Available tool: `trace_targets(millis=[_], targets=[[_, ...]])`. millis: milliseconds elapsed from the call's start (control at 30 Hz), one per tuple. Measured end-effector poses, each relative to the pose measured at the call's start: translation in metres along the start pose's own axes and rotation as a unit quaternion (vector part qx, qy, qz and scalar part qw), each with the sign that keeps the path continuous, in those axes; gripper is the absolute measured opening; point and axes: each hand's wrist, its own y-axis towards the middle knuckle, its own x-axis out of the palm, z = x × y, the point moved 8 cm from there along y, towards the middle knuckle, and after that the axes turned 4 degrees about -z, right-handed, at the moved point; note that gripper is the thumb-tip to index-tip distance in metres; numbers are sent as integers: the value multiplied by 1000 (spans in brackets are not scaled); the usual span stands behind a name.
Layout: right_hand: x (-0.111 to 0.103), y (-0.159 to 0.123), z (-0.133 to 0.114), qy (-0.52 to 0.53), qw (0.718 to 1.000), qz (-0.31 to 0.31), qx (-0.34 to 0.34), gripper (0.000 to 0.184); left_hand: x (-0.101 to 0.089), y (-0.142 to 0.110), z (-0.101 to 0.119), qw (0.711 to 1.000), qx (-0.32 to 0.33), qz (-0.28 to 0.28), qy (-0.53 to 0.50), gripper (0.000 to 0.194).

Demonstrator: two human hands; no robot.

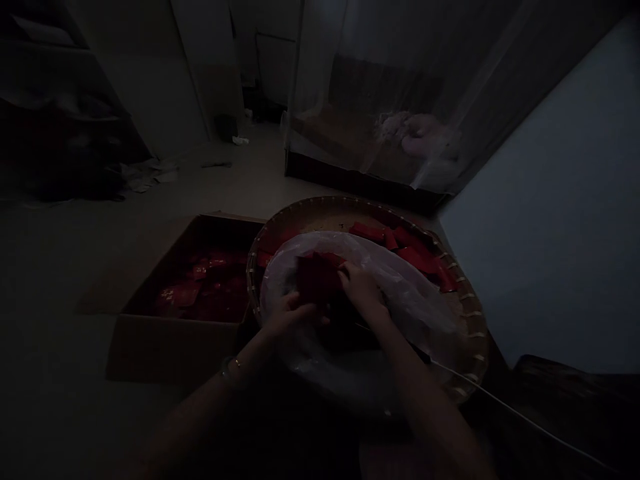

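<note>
Both my hands are over a clear plastic bag [400,267] that lies in a large round woven tray [475,333]. Between them is a dark red packet [320,277], held up over the bag's opening. My right hand [361,287] pinches its right edge with fingers closed. My left hand [290,315] is at the packet's lower left, its fingers curled against it; the dimness hides the exact grip. Several more red packets [417,259] lie in the tray along its far right side. Inside the bag it is too dark to make out the contents.
Left of the tray stands an open cardboard box [175,350] with several red, gold-printed packets [183,293] inside. A thin white cable [520,410] runs off to the lower right. A pale wall [560,220] rises at the right, and a netted bed [370,133] stands behind.
</note>
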Motion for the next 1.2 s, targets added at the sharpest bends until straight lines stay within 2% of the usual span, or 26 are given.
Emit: trace_targets(millis=[67,167,233,300,333,400,467,533,633,767,900,1067,1200], targets=[[-14,-11,6,15,1000,9,21,19,-31,-5,17,985,87,138,-47,46],[-31,-31,13,86,996,20,33,19,-44,-5,29,977,116,166,-67,49],[-37,-43,13,137,990,8,32,20,-40,-3,36,978,131,156,-45,56],[-39,-52,11,174,984,-13,38,20,-28,-4,46,974,174,140,49,62],[-39,-56,9,187,981,-24,39,20,-18,-5,50,966,192,126,118,57],[-38,-61,2,206,977,-36,30,20,5,-1,42,952,161,55,256,46],[-38,-63,-1,213,977,-13,23,25,18,3,26,941,104,8,323,31],[-39,-65,2,199,978,42,37,34,20,5,17,943,69,10,325,27],[-37,-69,3,136,985,105,35,37,18,7,13,957,59,27,284,29],[-32,-76,-11,32,987,154,-40,39,16,9,11,970,44,34,236,31],[-27,-80,-18,-26,984,166,-55,43,15,9,10,972,44,39,227,33],[-30,-81,-25,-23,982,167,-81,34,17,9,10,966,42,27,254,33],[-48,-85,-22,-27,970,233,-61,20,19,9,13,957,57,21,285,30]])
